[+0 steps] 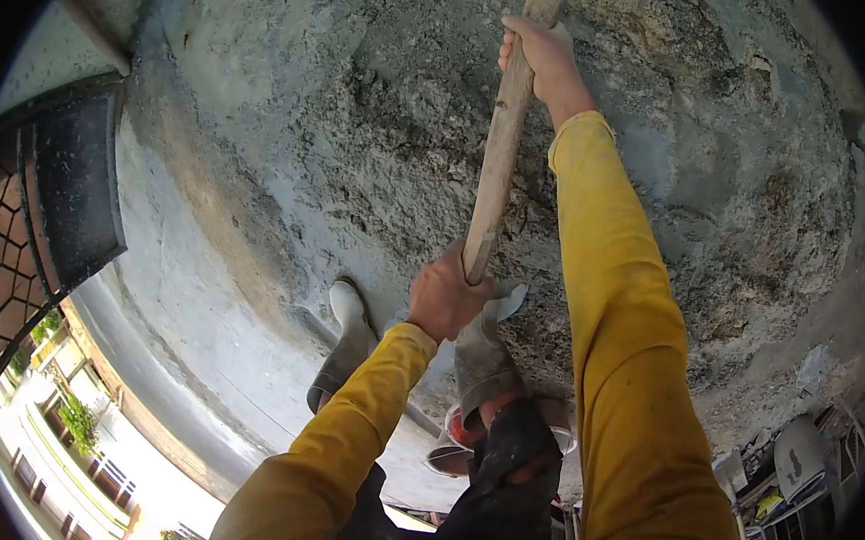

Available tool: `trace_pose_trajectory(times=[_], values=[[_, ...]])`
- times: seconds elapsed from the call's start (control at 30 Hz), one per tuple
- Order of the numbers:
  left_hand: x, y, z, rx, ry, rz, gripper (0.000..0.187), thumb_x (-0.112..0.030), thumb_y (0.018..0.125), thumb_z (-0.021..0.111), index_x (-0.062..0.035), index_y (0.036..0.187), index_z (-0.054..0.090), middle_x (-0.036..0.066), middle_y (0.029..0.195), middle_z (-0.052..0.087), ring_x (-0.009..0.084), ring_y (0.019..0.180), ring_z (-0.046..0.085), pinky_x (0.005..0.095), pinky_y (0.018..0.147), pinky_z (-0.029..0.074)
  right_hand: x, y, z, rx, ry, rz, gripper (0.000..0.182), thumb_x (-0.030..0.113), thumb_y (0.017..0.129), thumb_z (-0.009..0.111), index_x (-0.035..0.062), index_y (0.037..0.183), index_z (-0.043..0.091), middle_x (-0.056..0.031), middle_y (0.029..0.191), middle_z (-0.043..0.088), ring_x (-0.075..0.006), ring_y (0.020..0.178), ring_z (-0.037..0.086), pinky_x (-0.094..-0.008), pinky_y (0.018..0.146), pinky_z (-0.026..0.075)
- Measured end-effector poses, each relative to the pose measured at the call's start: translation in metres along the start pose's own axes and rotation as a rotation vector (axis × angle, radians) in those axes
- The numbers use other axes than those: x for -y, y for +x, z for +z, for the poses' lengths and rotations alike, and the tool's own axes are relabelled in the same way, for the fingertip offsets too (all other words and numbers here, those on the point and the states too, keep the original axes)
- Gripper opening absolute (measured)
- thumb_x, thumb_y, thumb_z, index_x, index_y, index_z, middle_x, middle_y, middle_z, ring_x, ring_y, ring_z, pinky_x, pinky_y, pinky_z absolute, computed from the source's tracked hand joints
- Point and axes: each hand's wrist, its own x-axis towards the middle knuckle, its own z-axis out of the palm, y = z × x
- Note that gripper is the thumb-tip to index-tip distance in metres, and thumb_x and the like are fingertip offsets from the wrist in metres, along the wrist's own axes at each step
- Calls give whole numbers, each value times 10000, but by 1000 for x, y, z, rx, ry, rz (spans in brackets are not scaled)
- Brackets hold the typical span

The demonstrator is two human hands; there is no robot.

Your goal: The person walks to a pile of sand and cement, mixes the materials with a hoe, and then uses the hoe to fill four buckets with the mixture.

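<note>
A long wooden tool handle (502, 139) slants up and away from my body, over a heap of wet, lumpy grey mortar (412, 133). Near its lower end, my left hand (446, 293) is closed around the wood. Farther up, my right hand (545, 59) grips the same handle, with that arm stretched forward. The tool's head lies beyond the top edge of the view, so its kind cannot be told. Both forearms are in yellow sleeves. Below my hands are my rubber boots (351, 315), standing at the near edge of the mortar.
Behind my legs are buckets (451, 460), partly hidden. A dark metal gate (73, 180) with a hexagon pattern stands at the left. Assorted clutter, with a pale container (802, 458) among it, lies at the lower right. Smooth concrete floor (196, 284) extends on the left.
</note>
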Motion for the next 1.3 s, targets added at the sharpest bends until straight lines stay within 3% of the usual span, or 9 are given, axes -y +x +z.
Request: trace_pose_trajectory(times=[0.37,0.53,0.6,0.77,0.9,0.97,1.0,1.03,1.3], values=[[-23,-138,60,368,-578,-280,135,-96,708,632,0,708,539,51,594,561,126,526,561,315,470,469,-29,-113,-36,-89,-423,296,445,84,812,594,-135,1121,360,-177,791,571,-219,520,604,-342,448,510],[54,-266,45,521,-439,-292,335,-134,715,667,48,977,566,106,759,631,180,644,629,328,578,524,-41,-254,-24,-188,-364,442,360,57,834,609,-60,1080,374,-138,730,569,-184,496,584,-298,416,487],[31,-296,-2,725,-277,-577,369,-174,720,664,28,1016,575,154,803,643,217,755,650,355,686,529,-48,-314,-19,-273,-296,466,403,59,813,649,-22,1094,370,-109,791,538,-160,467,554,-296,396,473],[83,-365,2,762,-293,-338,394,-222,708,681,21,1004,593,179,848,654,269,827,657,401,753,512,-5,-382,-18,-348,-274,535,351,25,774,621,-22,1053,413,-93,758,535,-148,464,540,-275,400,462],[82,-249,21,770,-354,-312,353,-179,721,687,27,986,576,143,762,635,245,693,655,379,618,518,27,-289,-19,-388,-134,216,400,-5,757,625,-23,1088,402,-95,819,540,-124,496,549,-259,394,451],[80,-174,44,419,-465,124,312,-172,745,697,24,959,582,86,656,600,162,526,604,336,491,496,41,-214,-26,-299,-178,104,382,3,762,629,-47,1066,404,-120,815,547,-148,478,555,-271,403,466],[25,-148,18,508,-558,-225,312,-188,747,717,23,937,588,82,657,597,159,553,604,335,508,491,41,-170,-30,-323,-282,73,378,12,765,628,-60,1058,400,-140,812,561,-171,475,567,-287,407,473],[26,-133,30,480,-561,-134,373,-204,716,756,35,939,575,86,678,601,191,639,619,346,579,504,38,-148,-34,-348,-387,48,376,21,767,627,-72,1049,396,-159,809,575,-194,471,579,-303,411,479],[75,-369,11,711,-559,-193,418,-150,690,700,13,1047,556,84,816,595,185,768,572,349,706,474,7,-360,-9,-337,-530,417,571,16,790,594,-79,1257,279,-197,864,547,-218,472,587,-316,405,484]])
